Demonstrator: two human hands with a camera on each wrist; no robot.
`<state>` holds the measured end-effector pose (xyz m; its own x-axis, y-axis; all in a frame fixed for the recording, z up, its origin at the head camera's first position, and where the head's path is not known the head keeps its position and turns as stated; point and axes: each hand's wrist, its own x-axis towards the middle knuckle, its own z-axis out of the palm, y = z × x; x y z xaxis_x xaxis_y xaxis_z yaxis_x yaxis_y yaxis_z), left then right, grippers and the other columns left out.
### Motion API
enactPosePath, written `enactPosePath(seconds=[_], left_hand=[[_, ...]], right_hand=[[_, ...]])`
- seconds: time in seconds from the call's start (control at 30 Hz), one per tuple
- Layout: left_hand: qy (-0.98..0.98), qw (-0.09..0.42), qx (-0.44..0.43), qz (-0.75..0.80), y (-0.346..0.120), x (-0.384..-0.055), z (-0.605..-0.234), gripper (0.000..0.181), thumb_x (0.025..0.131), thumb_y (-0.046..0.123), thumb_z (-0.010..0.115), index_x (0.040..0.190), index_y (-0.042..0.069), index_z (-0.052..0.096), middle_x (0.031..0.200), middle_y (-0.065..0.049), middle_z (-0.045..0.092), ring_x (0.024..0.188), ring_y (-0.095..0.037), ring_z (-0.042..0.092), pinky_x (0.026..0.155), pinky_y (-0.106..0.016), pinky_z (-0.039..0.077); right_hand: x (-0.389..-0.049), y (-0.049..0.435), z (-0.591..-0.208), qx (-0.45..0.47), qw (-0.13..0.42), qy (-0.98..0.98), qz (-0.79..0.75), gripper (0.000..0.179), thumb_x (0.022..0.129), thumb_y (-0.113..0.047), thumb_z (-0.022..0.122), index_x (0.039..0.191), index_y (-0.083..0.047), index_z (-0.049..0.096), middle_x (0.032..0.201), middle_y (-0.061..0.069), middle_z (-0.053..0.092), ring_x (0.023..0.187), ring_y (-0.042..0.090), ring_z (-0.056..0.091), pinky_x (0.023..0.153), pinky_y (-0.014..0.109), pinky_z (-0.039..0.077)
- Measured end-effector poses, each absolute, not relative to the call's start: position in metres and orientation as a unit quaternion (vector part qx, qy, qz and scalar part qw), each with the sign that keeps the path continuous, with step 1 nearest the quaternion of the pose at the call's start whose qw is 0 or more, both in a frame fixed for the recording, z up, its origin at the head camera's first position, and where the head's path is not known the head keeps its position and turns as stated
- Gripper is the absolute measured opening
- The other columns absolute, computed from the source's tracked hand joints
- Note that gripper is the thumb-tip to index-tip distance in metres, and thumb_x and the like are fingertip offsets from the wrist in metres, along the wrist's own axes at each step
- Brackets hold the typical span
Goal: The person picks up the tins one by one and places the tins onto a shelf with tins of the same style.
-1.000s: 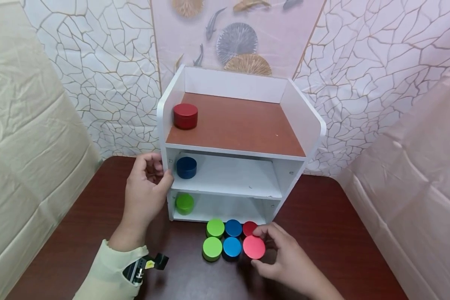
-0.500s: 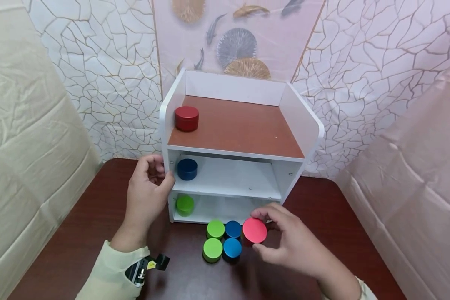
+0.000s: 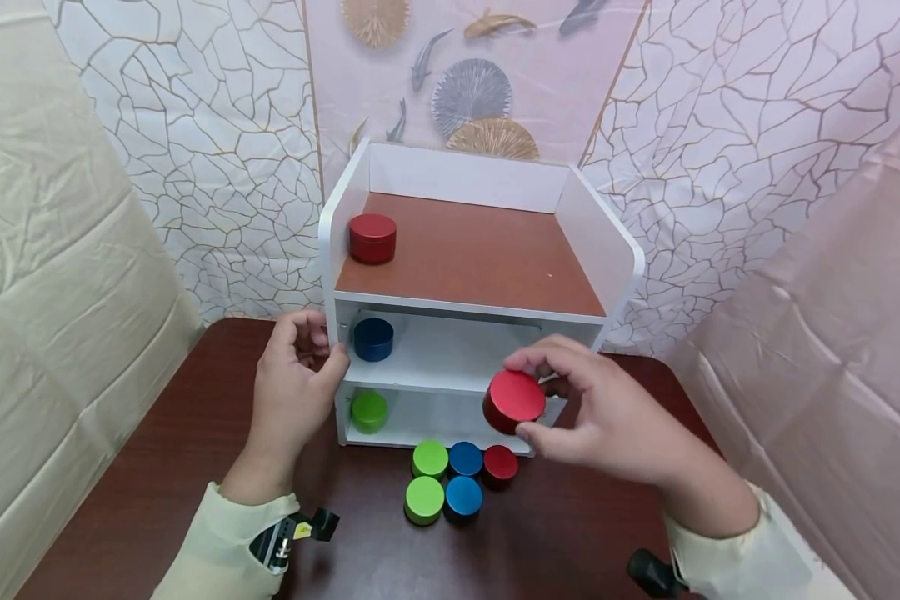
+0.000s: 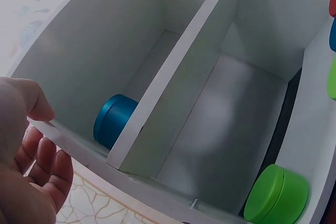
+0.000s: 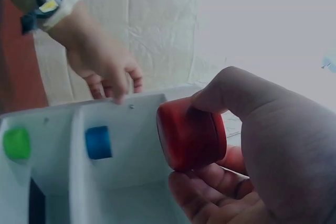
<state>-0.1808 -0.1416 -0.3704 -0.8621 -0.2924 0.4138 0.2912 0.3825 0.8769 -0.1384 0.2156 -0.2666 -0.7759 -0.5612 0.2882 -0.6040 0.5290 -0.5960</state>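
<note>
My right hand [image 3: 600, 408] holds a round red tin [image 3: 516, 400] between thumb and fingers, raised in front of the small white shelf unit [image 3: 480, 307]. The right wrist view shows this red tin [image 5: 190, 135] gripped around its side. My left hand [image 3: 296, 396] pinches the left side panel of the shelf unit, thumb at the front edge and fingers curled outside. Another red tin [image 3: 372, 238] sits at the left of the brown top, a blue tin [image 3: 373, 339] on the middle shelf and a green tin [image 3: 369, 412] at the bottom left.
On the dark wooden table [image 3: 570, 542], before the unit, stand two green tins [image 3: 424, 500], two blue tins [image 3: 463, 497] and a smaller red tin [image 3: 500, 467]. Patterned white cloth [image 3: 217, 150] hangs behind, with pale cloth on both sides.
My right hand has lifted the red tin from the front row up toward the middle shelf, uncovering the smaller red tin on the table. The left hand keeps its place.
</note>
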Motion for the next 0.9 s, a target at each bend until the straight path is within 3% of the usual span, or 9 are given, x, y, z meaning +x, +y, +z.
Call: enactPosePath(seconds=[0.1,0.33,0.47,0.67,0.9], left_hand=[[-0.789,0.260,0.000,-0.556,-0.142,-0.180,-0.371,0.038,0.103,0.013,0.074,0.139,0.012,0.059,0.114,-0.008,0.061,0.105,-0.017,0.059,0.086,-0.016,0.050],[-0.793,0.251,0.001,-0.555,-0.142,-0.180,-0.370,0.038,0.104,0.014,0.074,0.139,0.012,0.058,0.114,-0.008,0.061,0.105,-0.017,0.060,0.088,-0.021,0.052],[-0.794,0.251,0.000,-0.554,-0.142,-0.181,-0.370,0.038,0.104,0.013,0.074,0.139,0.012,0.058,0.114,-0.009,0.061,0.105,-0.018,0.060,0.088,-0.025,0.053],[-0.795,0.255,-0.002,-0.551,-0.143,-0.182,-0.371,0.039,0.103,0.014,0.074,0.139,0.013,0.058,0.114,-0.008,0.061,0.105,-0.017,0.060,0.087,-0.021,0.052],[-0.794,0.260,-0.008,-0.550,-0.144,-0.182,-0.370,0.037,0.103,0.014,0.074,0.138,0.012,0.059,0.113,-0.008,0.062,0.104,-0.017,0.060,0.087,-0.019,0.051]], right_hand=[[-0.146,0.214,-0.248,0.328,0.006,-0.869,0.371,0.057,0.090,-0.015,0.093,0.141,-0.023,0.068,0.132,-0.004,0.069,0.111,0.020,0.073,0.073,0.035,0.067],[-0.167,0.208,-0.216,0.332,-0.018,-0.862,0.383,0.055,0.093,-0.008,0.088,0.143,-0.014,0.066,0.129,0.001,0.070,0.115,0.027,0.071,0.089,0.030,0.067],[-0.179,0.203,-0.204,0.324,-0.018,-0.871,0.368,0.056,0.094,-0.010,0.088,0.145,-0.014,0.065,0.127,0.003,0.071,0.115,0.027,0.070,0.090,0.027,0.065],[-0.196,0.193,-0.188,0.311,-0.023,-0.874,0.372,0.052,0.097,-0.009,0.084,0.146,-0.009,0.064,0.125,0.010,0.073,0.113,0.030,0.070,0.087,0.028,0.064],[-0.214,0.176,-0.176,0.274,-0.028,-0.897,0.344,0.049,0.100,-0.019,0.083,0.145,-0.015,0.066,0.128,0.010,0.073,0.116,0.027,0.069,0.089,0.032,0.062]])
